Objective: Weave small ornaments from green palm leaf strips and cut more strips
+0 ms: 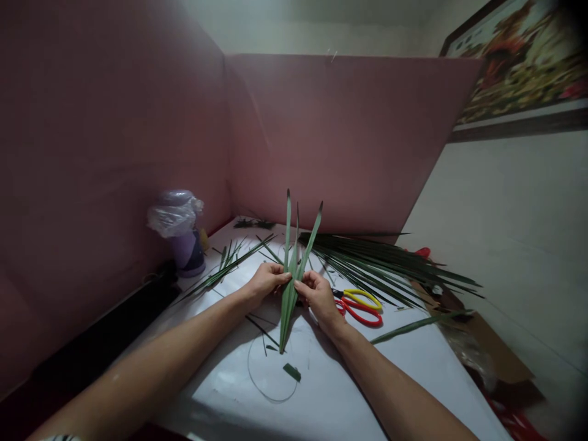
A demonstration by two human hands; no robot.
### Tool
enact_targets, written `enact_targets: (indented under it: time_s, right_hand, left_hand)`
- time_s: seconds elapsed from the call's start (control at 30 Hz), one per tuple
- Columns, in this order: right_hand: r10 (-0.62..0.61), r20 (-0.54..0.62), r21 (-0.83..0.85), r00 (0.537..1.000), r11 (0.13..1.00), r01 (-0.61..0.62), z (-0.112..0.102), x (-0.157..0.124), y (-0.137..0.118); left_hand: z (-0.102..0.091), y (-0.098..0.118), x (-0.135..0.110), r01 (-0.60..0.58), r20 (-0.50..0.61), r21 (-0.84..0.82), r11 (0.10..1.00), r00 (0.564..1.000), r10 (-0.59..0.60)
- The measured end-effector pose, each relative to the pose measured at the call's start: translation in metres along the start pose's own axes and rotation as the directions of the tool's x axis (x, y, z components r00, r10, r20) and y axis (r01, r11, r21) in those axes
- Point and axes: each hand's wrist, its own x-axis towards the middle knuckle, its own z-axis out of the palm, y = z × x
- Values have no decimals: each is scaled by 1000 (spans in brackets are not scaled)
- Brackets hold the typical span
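Both hands meet over the middle of a white table (404,380). My left hand (264,282) and my right hand (316,295) pinch a small bunch of long green leaf strips (289,288) from either side. The strips stand nearly upright, fanned at the top and narrowing to a point that rests on the table near me. A short cut piece of leaf (292,372) and a thin wire loop (271,373) lie on the table below the bunch.
Two pairs of scissors, yellow (365,298) and red (362,313), lie right of my right hand. A pile of long green leaves (390,266) spreads at the back right. A purple container with plastic wrap (181,236) stands left. Pink boards (349,141) wall the table.
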Motion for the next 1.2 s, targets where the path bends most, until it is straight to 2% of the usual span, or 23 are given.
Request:
enact_targets:
  time_s: [0.53,1.0,1.2]
  right_hand:
    - [-3,-3,-27,1000,1000,3,1,-2,-4]
    - [-5,-7,-41,1000,999,4,-1,0,-1]
    - [-10,-5,-41,1000,999,10,-1,0,0]
  left_hand:
    - [1,2,-4,-14,-19,20,1000,1000,15]
    - [0,2,-4,7,8,28,1000,1000,-7]
    - [0,0,-2,-15,-22,42,999,1000,16]
